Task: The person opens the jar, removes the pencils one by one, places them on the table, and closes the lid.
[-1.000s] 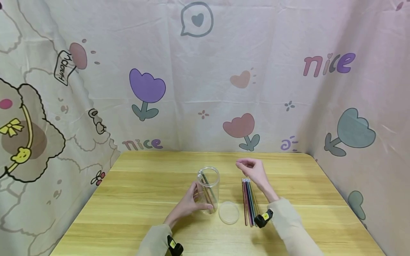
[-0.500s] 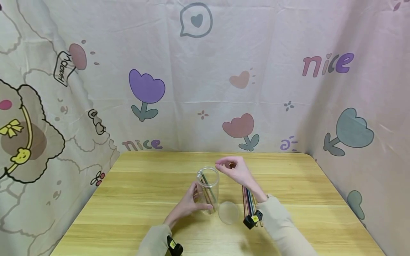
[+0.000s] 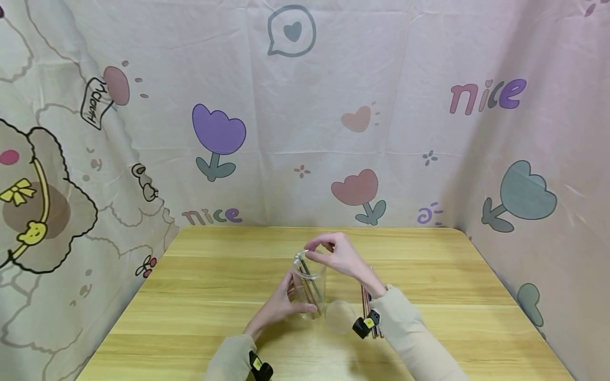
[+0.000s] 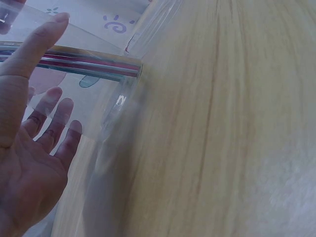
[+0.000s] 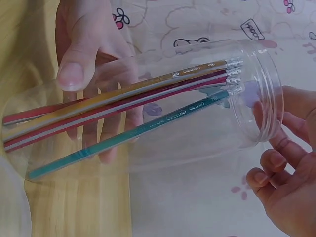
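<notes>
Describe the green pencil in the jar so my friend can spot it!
On the wooden table, find the clear jar held by the left hand. Inside, in the right wrist view, the green pencil lies alone below the bunched yellow and red pencils.

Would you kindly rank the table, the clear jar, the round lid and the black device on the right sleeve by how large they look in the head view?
1. Table
2. Clear jar
3. Round lid and black device: too close in apparent size to rank confidently.
</notes>
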The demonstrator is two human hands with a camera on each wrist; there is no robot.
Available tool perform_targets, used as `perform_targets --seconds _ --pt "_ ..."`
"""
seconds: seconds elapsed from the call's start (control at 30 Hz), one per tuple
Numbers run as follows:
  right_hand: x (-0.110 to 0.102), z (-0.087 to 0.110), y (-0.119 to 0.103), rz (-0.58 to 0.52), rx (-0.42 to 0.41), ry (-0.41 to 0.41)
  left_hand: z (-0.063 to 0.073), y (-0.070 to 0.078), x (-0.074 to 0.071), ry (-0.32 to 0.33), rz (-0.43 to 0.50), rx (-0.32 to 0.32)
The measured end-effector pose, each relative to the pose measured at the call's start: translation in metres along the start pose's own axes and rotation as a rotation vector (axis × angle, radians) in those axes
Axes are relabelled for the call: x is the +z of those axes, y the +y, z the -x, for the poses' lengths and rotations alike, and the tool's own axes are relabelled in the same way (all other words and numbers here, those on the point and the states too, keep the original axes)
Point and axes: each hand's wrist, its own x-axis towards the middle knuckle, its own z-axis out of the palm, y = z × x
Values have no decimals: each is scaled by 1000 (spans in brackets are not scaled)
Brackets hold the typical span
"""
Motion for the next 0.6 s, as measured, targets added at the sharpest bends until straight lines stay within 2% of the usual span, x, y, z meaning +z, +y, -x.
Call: perform_targets --seconds 0.17,0.3,0.6 --pt "1 -3 -1 -11 11 -46 -1 -1 0 -5 2 8" --pt "3 -5 -3 25 -4 -66 -1 -1 0 -8 3 8" --pt "9 -7 -6 195 -136 -58 0 1 0 -5 13 -5"
